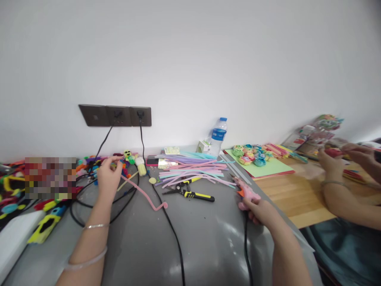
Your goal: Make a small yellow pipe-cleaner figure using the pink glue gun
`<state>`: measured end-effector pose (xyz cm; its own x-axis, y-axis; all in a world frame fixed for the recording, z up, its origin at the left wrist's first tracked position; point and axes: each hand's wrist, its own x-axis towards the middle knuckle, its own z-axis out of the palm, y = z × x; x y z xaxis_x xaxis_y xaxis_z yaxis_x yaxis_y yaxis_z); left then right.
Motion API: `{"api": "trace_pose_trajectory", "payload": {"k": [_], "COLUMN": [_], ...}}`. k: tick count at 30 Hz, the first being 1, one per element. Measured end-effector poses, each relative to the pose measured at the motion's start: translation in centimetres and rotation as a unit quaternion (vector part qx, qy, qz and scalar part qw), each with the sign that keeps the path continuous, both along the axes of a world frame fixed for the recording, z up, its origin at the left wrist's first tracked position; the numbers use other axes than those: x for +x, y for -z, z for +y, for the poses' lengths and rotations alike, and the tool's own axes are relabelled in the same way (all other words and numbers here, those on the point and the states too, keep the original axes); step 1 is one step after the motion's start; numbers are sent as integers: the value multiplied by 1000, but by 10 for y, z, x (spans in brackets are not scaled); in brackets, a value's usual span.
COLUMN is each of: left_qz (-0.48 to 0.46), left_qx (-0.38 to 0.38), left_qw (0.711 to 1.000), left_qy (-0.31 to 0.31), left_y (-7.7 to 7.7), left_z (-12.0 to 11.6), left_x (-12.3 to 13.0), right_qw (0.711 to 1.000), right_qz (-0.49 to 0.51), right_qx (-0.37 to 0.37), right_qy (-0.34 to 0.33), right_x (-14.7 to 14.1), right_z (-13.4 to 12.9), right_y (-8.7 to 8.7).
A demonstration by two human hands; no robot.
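Note:
My left hand [109, 174], at the left, has its fingers pinched together at one end of a bent pink pipe cleaner [143, 191]. The other end of that strip is curled and lies over the grey table. At the right, my right hand [258, 210] is wrapped round a pink glue gun [248, 194] with an orange trigger, its tip pointing up and left and a black cord hanging below. Between my hands lie black and yellow pliers [199, 196], beside a pile of pastel pipe cleaners [193, 171].
A water bottle [218, 137] stands by the wall. Black cables [175, 234] cross the grey table [143, 250]. Colourful craft pieces [12, 194] fill the left side. Crinkled flowers [248, 154] lie on green paper [275, 169]. Another person's hands [330, 161] hold something red at the right.

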<state>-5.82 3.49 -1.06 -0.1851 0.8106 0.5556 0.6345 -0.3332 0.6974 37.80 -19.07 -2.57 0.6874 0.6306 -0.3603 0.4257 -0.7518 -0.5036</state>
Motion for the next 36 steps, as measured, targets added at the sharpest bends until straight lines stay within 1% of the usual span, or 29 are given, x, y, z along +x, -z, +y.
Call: {"api": "trace_pose_trajectory", "payload": {"k": [3,5,7,8,9,11,13,15,17,20,23,28,34,36], "left_qz": [-9,-17,-25,-28,-30,-38,-65,-73,-81,-133,-195,-254,-284,-291], "left_qx": [-4,-1,9,14,22,29,14,-18,-56,-102,-158,-203,-218,-215], "left_qw": [1000,1000,999,999,998,994,985,967,942,917,894,867,851,849], "left_qy": [0,5,19,34,51,95,159,245,321,362,371,377,385,384], "left_y": [-1,-3,-6,-8,-10,-14,-18,-19,-18,-15,-13,-11,-13,-14], "left_z": [0,0,-3,-5,-9,-20,-35,-50,-62,-71,-71,-73,-78,-78], "left_x": [-1,0,5,9,15,31,50,70,84,95,97,99,101,101], "right_qw": [998,995,988,984,980,966,939,912,890,866,858,863,871,874], "right_qz": [-11,-54,-98,-100,-86,-9,78,138,185,234,259,263,241,235], "right_qx": [34,49,80,107,144,242,331,386,415,435,431,414,408,407], "right_qy": [44,73,93,100,103,88,43,0,-39,-81,-104,-117,-126,-126], "right_x": [20,32,36,33,27,6,-24,-58,-89,-123,-141,-156,-164,-166], "right_z": [-10,-17,-22,-22,-22,-17,-7,5,18,31,37,37,38,39], "right_y": [3,1,-3,-6,-9,-14,-17,-19,-20,-17,-11,-7,-7,-8]}}
